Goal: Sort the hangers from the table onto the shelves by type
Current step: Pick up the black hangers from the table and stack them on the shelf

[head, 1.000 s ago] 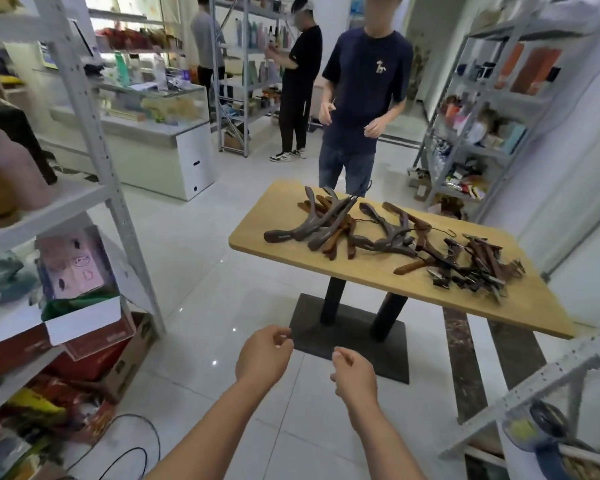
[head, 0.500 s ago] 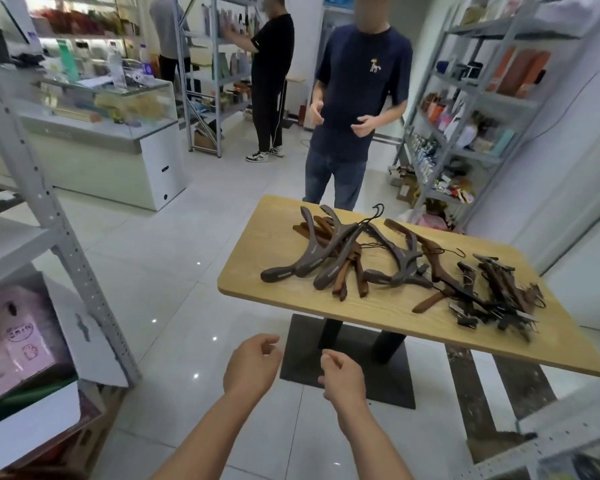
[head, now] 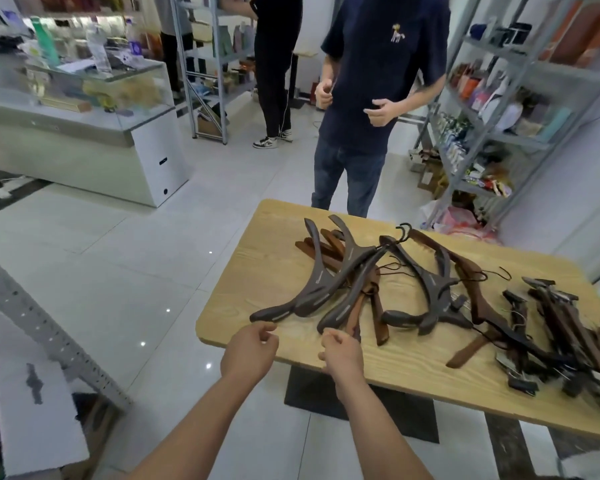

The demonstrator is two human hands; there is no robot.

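Left hand and right hand, earlier short of the table, now just beside the dark hangers.

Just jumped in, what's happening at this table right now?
A person faces a wooden table piled with unsorted hangers: broad dark hangers on the left, clip hangers on the right. The left hand and right hand hover at the near edge, fingers loosely curled, holding nothing. No hanger is lifted yet. A bystander in a navy shirt stands opposite.
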